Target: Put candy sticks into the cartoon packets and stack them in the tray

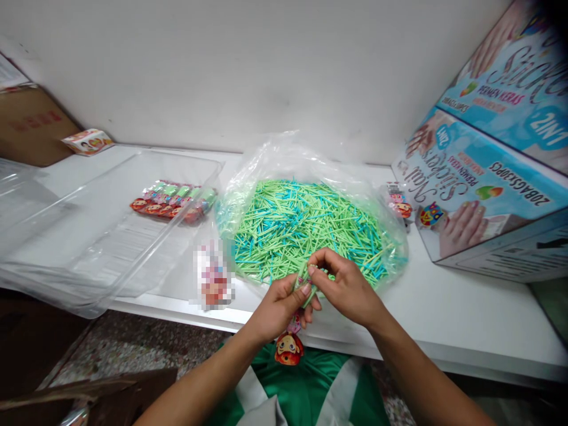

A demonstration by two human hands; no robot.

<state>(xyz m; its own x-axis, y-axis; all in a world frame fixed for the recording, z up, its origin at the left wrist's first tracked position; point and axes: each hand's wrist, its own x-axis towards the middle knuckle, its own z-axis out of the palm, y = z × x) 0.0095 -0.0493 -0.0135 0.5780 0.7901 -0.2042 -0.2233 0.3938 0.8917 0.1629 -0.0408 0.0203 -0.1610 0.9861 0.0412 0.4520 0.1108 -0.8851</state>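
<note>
Cartoon-head packet (289, 349), one, at the table's (470, 310) front edge: left hand (280, 305) closed round it, right hand (341, 283) pinching its upper end. Behind, one clear bag (290, 155) of uncountable green and blue sticks (302, 225); beside, two "Nail Stickers" cartons (488, 192).

Passage over white table (444, 310) between plastic bag (288, 157) and boxes (492, 177), the tray (97, 236) in the way leftward.

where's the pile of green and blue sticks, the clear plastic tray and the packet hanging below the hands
Pile of sticks (302, 228): head view, middle of the heap
Clear plastic tray (84, 236): head view, bare floor
Hanging packet (289, 348): head view, printed lower end
</note>
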